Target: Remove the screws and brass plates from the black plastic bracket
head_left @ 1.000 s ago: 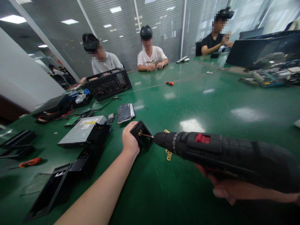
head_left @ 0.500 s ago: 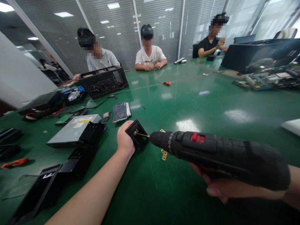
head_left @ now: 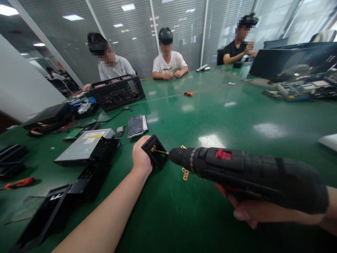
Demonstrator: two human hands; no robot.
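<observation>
My left hand (head_left: 141, 154) is closed around the left side of a small black square frame-like part (head_left: 159, 162), held tilted just above the green table. Inside that part sits a small brass-coloured fitting (head_left: 153, 149). My right hand (head_left: 252, 211) grips a black cordless drill (head_left: 237, 168) with a red switch on top; the drill hides most of the fingers. Its long thin bit (head_left: 162, 152) points left and its tip meets the brass fitting. Partly behind the drill's chuck, brass brackets (head_left: 185, 174) lie on the table.
To the left lie a silver disc drive (head_left: 85, 146), black plastic housings (head_left: 89, 179) and an orange screwdriver (head_left: 22, 182). A black computer case (head_left: 118, 92) stands farther back. Another orange screwdriver (head_left: 188, 93) lies mid-table. Circuit boards (head_left: 302, 88) are at right. Three people sit across the table.
The whole view has shifted very slightly to the right. Both hands, the drill and the black part keep the same arrangement, with the bit still at the brass fitting.
</observation>
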